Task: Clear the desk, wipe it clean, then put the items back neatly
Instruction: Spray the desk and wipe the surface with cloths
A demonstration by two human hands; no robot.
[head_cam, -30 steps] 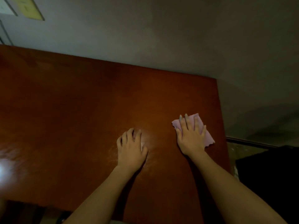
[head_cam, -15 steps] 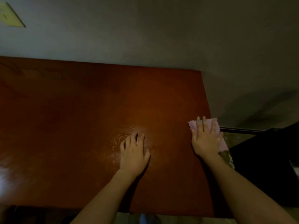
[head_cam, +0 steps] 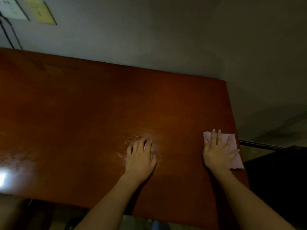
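A glossy reddish-brown desk [head_cam: 83,113] fills most of the view, with nothing standing on it. My right hand [head_cam: 217,151] lies flat with spread fingers on a pink cloth [head_cam: 233,146], pressing it to the desk at the right edge. Part of the cloth hangs over that edge. My left hand [head_cam: 141,156] rests palm down on the desk near the middle, fingers straight, over a patch of pale smears.
A grey wall [head_cam: 166,39] runs behind the desk, with a white socket plate [head_cam: 11,9], a yellow plate [head_cam: 41,12] and black cables [head_cam: 10,34] at the upper left. A dark object [head_cam: 279,188] stands on the floor right of the desk. Glare [head_cam: 5,176] marks the desk's left front.
My right hand slid the pink cloth rightward from inside the desk top to its right edge. My left hand stayed planted near the middle. The view shifted.
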